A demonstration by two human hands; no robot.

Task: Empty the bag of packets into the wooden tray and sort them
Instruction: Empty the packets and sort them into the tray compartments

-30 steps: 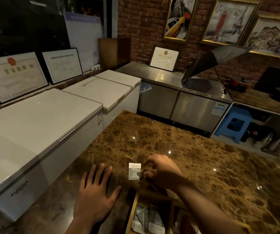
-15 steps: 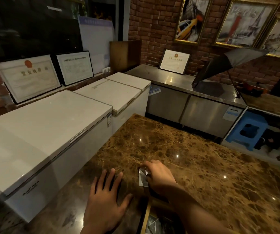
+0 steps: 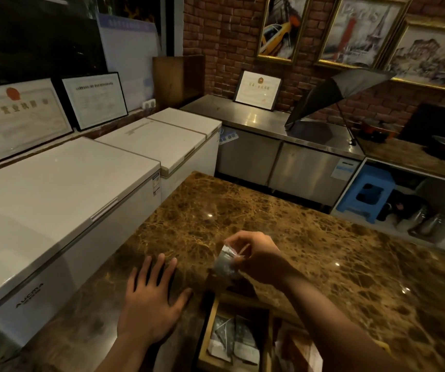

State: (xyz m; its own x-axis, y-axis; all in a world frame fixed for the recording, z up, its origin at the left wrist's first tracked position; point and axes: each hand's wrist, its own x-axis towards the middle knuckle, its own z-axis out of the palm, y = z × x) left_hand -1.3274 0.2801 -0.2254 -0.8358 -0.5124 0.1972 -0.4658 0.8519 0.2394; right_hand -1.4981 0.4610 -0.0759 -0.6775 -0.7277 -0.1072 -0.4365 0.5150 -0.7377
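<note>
In the head view, low in the frame's centre, the right hand (image 3: 256, 260) pinches a small silvery packet (image 3: 225, 261) above the brown marble counter (image 3: 336, 264), just beyond the wooden tray (image 3: 207, 327). More packets (image 3: 233, 340) lie in the tray's left compartment at the bottom edge. The left hand (image 3: 150, 302) rests flat beside the tray, fingers spread, holding nothing. White chest freezers (image 3: 55, 197) fill the left.

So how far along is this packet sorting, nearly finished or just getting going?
Partway, it seems. Some packets already lie side by side in one compartment of the wooden tray. The right hand pinches one packet above the tray, yet to be placed. The left hand rests flat on the marble counter. How many remain lies outside the frame.
</note>
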